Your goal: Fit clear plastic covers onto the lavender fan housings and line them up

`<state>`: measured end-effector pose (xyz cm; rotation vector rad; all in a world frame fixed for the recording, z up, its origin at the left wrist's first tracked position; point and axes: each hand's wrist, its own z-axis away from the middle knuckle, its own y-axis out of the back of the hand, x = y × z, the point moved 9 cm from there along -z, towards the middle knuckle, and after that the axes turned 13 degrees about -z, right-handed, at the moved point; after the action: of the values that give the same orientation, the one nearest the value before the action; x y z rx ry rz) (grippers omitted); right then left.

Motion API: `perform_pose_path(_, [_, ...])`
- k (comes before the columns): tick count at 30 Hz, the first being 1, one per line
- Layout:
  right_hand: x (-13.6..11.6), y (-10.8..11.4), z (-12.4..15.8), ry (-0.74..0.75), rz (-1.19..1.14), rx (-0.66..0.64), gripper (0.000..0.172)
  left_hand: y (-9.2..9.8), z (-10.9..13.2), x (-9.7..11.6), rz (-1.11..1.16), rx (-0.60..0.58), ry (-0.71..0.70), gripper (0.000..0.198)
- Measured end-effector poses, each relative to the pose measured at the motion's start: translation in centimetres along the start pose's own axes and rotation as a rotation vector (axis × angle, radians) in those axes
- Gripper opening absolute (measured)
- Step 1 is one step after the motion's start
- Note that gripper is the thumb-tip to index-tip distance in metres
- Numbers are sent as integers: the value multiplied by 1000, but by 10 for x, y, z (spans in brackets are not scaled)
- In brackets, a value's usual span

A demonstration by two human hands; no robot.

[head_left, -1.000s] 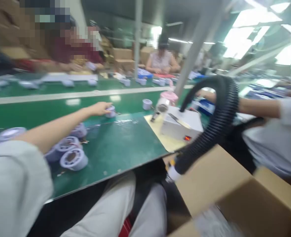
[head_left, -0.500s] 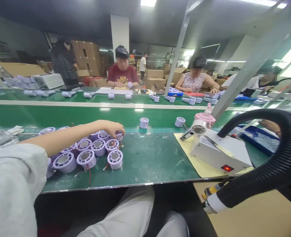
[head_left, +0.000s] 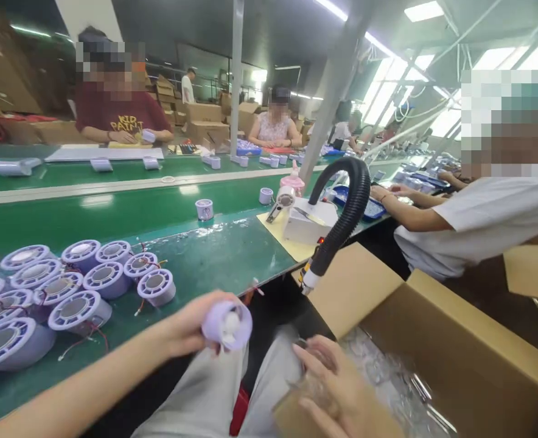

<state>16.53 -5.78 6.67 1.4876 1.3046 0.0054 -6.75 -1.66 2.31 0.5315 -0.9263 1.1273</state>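
Observation:
My left hand [head_left: 189, 328] is closed around a small lilac round part [head_left: 227, 323] with thin wires, held over my lap in front of the green bench edge [head_left: 232, 267]. My right hand [head_left: 337, 389] reaches down at the near edge of an open cardboard box [head_left: 433, 340] holding clear plastic bags [head_left: 387, 383]; its fingers are curled on the clear plastic. Several more lilac round parts [head_left: 68, 286] with red wires lie grouped on the bench at the left.
A black corrugated hose [head_left: 346, 213] arches from a white machine [head_left: 310, 222] on a yellow sheet. Single lilac parts [head_left: 204, 208] stand on the green conveyor belt. A person in a white shirt [head_left: 474, 225] sits close on the right; other workers sit across the belt.
My left hand has pulled back from the group on the bench with one lilac part in it. My right hand has come into view at the box. The view swung right.

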Motion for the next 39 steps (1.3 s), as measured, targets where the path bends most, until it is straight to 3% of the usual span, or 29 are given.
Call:
perform_pose_path(2, [-29,-22,-25,62,178,13,59,-50,-7,-16,-133,-139,7,27])
perform_pose_path(5, [-28,-37,-38,-45,307,-13,52,-80,-8,-12,-461,-198,-153,23])
perform_pose_path(8, [-9,-45,-29,-216,122,-117,32,-72,-1,7,-755,-34,-372,21])
perform_pose_path(11, [0,-53,-20,-378,-262,-157,6,-60,6,11,-832,136,-478,20])
perform_pose_path(13, [1,-52,-20,-453,-458,-97,11,-57,5,4,-773,168,-496,34])
perform_pose_path(17, [11,-46,-19,-575,-650,71,21,-58,1,-10,-721,158,-604,65])
perform_pose_path(20, [23,-42,-16,-657,-794,164,22,-63,-1,-19,-689,55,-606,69])
perform_pose_path(24, [34,-48,-8,-761,-1076,218,24,-70,0,-29,-418,-105,-478,65])
perform_pose_path(27, [23,-46,-11,-599,-932,107,15,-68,-1,-35,-177,-102,-379,62])
perform_pose_path(30, [4,-43,-11,-349,-599,-14,38,-70,-1,-42,-41,-131,-320,58])
perform_pose_path(32, [-1,-43,-8,-284,-524,-22,40,-73,1,-44,-23,-174,-311,60])
perform_pose_path(36, [2,-42,-3,-353,-637,2,42,-75,9,-38,-129,-203,-380,76])
perform_pose_path(39, [3,-44,-3,-444,-759,-2,43,-75,16,-29,-218,-196,-435,75])
